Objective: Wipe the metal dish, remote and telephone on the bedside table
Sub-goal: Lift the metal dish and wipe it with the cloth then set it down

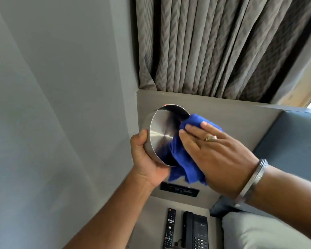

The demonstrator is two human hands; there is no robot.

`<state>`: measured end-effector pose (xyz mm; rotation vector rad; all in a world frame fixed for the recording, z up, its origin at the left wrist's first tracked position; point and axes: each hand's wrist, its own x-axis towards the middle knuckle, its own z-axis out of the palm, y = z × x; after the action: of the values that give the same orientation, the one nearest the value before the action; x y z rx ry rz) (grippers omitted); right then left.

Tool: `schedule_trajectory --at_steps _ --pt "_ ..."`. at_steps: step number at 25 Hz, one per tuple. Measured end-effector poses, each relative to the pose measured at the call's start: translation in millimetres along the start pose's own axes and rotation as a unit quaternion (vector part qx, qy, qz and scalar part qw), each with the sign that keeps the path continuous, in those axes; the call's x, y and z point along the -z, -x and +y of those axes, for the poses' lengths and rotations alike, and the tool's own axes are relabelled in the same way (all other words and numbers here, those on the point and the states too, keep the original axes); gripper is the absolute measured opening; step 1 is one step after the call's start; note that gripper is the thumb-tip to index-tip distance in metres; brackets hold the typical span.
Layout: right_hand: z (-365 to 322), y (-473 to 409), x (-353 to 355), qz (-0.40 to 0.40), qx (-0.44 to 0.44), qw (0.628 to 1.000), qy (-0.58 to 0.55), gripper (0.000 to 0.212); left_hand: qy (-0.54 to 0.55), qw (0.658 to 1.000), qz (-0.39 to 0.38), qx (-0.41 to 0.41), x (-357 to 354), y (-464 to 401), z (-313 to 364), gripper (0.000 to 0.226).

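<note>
A: How is the metal dish [162, 135] being held?

B: It is being gripped by the left hand [147, 160], raised well above the table [151, 221]. The palm is being cupped under the dish's side wall, the thumb is being pressed along the near side, and a fingertip is being shown just past the top rim. The dish is being tilted on its side so that its open face is being turned toward the right.

A: And the right hand [217, 151]?

B: It is being laid flat, fingers extended and close together, against a blue cloth [183, 159]. The cloth is being pressed by those fingers into the dish's open face and over its right rim, with loose folds being left hanging below. A ring is being worn on one finger and a metal bangle [253, 178] at the wrist. Both forearms are being reached upward from the lower edge of the view.

A: Where are the other items being kept?

B: The remote [169, 229] and the telephone [196, 230] are being left lying side by side on the table below, the remote to the left, neither being touched.
</note>
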<state>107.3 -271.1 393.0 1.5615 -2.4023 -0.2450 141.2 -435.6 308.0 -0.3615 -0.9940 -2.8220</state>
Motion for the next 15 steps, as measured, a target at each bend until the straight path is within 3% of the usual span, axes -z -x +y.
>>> schedule_trajectory --at_steps 3,5,7,11,13,15 --pt "-1.6 -8.4 1.4 0.019 -0.051 0.996 0.068 0.064 0.011 1.0 -0.023 0.009 -4.5 0.2 1.1 0.076" --pt "-8.8 -11.8 -4.0 0.018 -0.045 0.996 0.072 0.074 0.006 1.0 -0.024 0.003 -6.5 1.2 2.7 0.075" --pt "-20.5 -7.9 -7.5 -0.009 -0.041 0.998 0.038 0.067 0.023 1.0 -0.018 -0.011 -3.9 0.7 4.5 0.078" --pt "-39.9 3.0 -0.2 0.006 -0.031 0.975 -0.219 0.05 0.037 0.992 -0.078 -0.094 -5.4 -4.5 -2.4 0.064" --pt "-41.6 2.7 9.0 -0.004 -0.032 0.917 -0.398 0.033 0.076 0.986 -0.091 -0.121 -4.6 -7.0 -5.3 0.058" --pt "-33.3 2.0 19.5 0.008 -0.044 0.862 -0.505 0.023 0.128 0.987 -0.076 -0.063 -0.5 -9.2 -6.8 0.055"
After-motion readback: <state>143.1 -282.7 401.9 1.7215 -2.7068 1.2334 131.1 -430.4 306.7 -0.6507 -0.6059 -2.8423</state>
